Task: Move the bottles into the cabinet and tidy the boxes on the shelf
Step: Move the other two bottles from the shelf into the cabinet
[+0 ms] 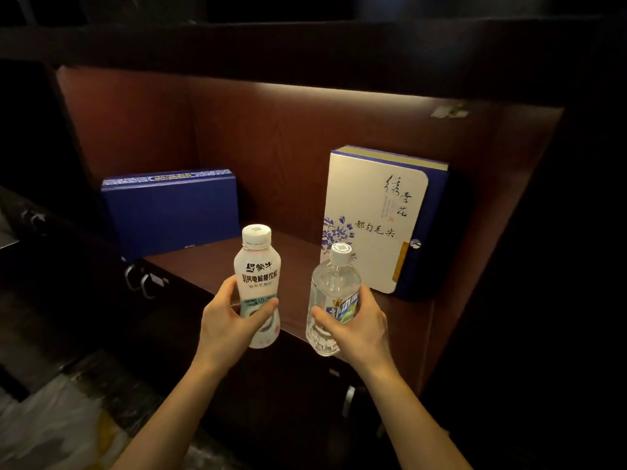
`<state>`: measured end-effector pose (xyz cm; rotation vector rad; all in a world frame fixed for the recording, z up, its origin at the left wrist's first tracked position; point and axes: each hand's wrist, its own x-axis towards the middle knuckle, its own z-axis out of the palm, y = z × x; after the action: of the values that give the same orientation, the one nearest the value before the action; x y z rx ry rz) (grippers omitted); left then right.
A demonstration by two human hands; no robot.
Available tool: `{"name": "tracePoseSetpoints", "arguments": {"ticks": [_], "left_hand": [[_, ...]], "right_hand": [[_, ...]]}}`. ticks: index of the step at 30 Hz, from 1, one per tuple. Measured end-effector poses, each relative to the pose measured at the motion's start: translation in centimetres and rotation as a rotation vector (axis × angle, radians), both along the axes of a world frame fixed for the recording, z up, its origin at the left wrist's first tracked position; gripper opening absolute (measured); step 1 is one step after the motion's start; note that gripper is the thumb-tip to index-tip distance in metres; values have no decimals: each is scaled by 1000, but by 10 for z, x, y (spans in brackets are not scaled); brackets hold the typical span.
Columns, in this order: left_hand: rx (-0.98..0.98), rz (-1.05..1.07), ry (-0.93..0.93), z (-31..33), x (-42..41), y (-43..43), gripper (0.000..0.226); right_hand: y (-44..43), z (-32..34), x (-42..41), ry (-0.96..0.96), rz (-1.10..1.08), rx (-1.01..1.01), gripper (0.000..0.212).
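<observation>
My left hand (228, 325) grips a white milky drink bottle (257, 269) with a white cap, held upright over the front edge of the shelf (298, 266). My right hand (361, 329) grips a clear water bottle (334, 283) with a white cap and blue-green label, tilted slightly left. On the shelf a dark blue box (171, 212) stands on its long side at the back left. A cream and blue tea box (376, 218) with flower print stands upright at the right, leaning toward the right wall.
The shelf is a reddish wooden niche lit from above, with side walls left and right. Dark cabinet doors with metal handles (144, 281) sit below left, and another handle (347, 400) is below the shelf edge. Something pale lies on the floor at the lower left (57, 422).
</observation>
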<state>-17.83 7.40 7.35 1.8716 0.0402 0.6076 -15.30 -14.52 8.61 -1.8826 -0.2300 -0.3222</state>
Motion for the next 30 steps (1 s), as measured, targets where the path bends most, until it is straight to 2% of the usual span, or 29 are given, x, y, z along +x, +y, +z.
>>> {"name": "tracePoseSetpoints", "arguments": {"ticks": [12, 19, 30], "left_hand": [[-23, -217, -63, 17, -86, -78, 49], [-52, -369, -86, 22, -102, -132, 43], [-72, -562, -64, 18, -98, -226, 53]], "right_hand": [[-82, 18, -127, -59, -137, 74, 65], [-134, 25, -169, -64, -270, 87, 58], [-222, 23, -207, -77, -466, 76, 61]]}}
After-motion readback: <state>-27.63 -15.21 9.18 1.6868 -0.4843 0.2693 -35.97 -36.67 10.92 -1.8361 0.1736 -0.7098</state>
